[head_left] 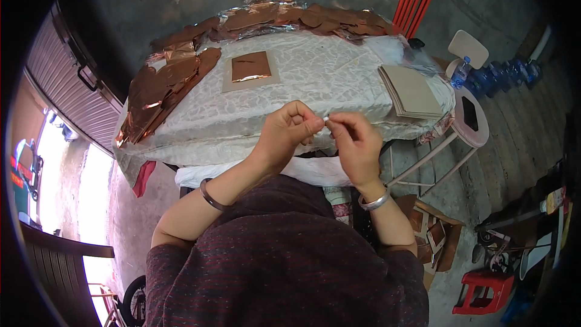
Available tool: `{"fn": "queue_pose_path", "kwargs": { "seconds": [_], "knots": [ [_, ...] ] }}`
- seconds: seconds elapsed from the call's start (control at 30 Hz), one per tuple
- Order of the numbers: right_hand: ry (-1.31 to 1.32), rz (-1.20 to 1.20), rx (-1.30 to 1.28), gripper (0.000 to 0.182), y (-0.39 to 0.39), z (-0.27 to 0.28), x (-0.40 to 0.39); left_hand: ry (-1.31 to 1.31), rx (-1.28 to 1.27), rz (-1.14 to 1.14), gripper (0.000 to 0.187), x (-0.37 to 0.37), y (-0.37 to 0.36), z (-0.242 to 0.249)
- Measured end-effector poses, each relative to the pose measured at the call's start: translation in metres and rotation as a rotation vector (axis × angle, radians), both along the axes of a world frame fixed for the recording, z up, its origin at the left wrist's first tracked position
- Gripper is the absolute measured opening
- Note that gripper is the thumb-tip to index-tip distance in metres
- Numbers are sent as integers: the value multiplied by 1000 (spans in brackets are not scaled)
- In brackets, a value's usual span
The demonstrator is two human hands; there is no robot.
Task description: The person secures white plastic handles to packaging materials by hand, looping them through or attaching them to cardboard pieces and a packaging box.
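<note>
The small white piece [325,119] is located between my two hands, in line with the near side of the cloth-covered table [315,72]. It is bright and tiny; its exact shape and material cannot be made out. My left hand [281,136] is closed in a pinch, thumb to forefinger, at its left side; my right hand [361,145] pinches likewise at its right. My grip conceals most of it. The other left fingers are curled, partly hidden.
</note>
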State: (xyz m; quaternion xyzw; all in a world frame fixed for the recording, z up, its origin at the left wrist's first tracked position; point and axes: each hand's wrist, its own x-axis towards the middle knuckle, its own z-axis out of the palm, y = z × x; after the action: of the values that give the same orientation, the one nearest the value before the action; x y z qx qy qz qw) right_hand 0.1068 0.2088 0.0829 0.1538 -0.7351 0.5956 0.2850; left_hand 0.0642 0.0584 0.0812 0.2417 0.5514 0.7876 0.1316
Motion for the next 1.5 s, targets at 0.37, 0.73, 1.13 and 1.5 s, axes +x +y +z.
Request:
{"fn": "queue_pose_path", "kwargs": {
  "seconds": [0.37,0.73,1.13,1.5],
  "knots": [
    [570,-37,525,27,2,-9,-14,-431,123,-84,22,0,7,0],
    [597,-17,626,16,5,-16,-23,-301,-148,30,26,-12,5,-12],
    [-486,334,-81,27,13,-14,-29,502,-482,317,20,-9,13,-13],
    [-509,340,-269,11,57,-1,-112,132,-126,213,26,-29,14,-33]
  ]
}}
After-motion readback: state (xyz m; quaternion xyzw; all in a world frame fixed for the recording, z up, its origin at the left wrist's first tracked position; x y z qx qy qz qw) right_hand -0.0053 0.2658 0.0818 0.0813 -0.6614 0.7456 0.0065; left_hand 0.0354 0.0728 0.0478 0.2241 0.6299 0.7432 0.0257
